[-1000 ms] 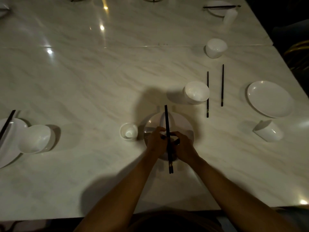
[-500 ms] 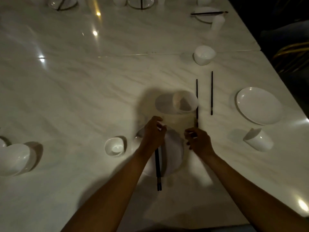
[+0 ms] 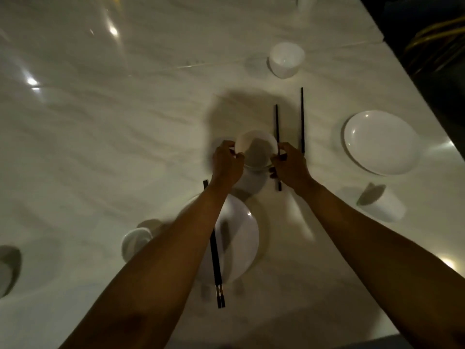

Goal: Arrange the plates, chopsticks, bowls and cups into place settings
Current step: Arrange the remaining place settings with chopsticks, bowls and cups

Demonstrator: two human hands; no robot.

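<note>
A white bowl (image 3: 256,151) is held by both hands just beyond the near plate (image 3: 239,238); my left hand (image 3: 226,165) grips its left rim and my right hand (image 3: 290,166) grips its right rim. A pair of black chopsticks (image 3: 217,270) lies across the near plate, partly hidden under my left forearm. A small white cup (image 3: 136,241) stands left of that plate. Two separate black chopsticks (image 3: 302,119) lie on the table right of the bowl. Farther right are a second plate (image 3: 381,142) and a cup lying on its side (image 3: 381,205).
Another white bowl (image 3: 285,59) stands farther back on the marble table (image 3: 125,147). A bowl's edge (image 3: 7,268) shows at the left border. The table's right edge runs diagonally past a dark chair (image 3: 437,46).
Both hands left the chopsticks on the near plate, reached forward and took hold of the bowl beyond it. The camera has moved closer and to the right.
</note>
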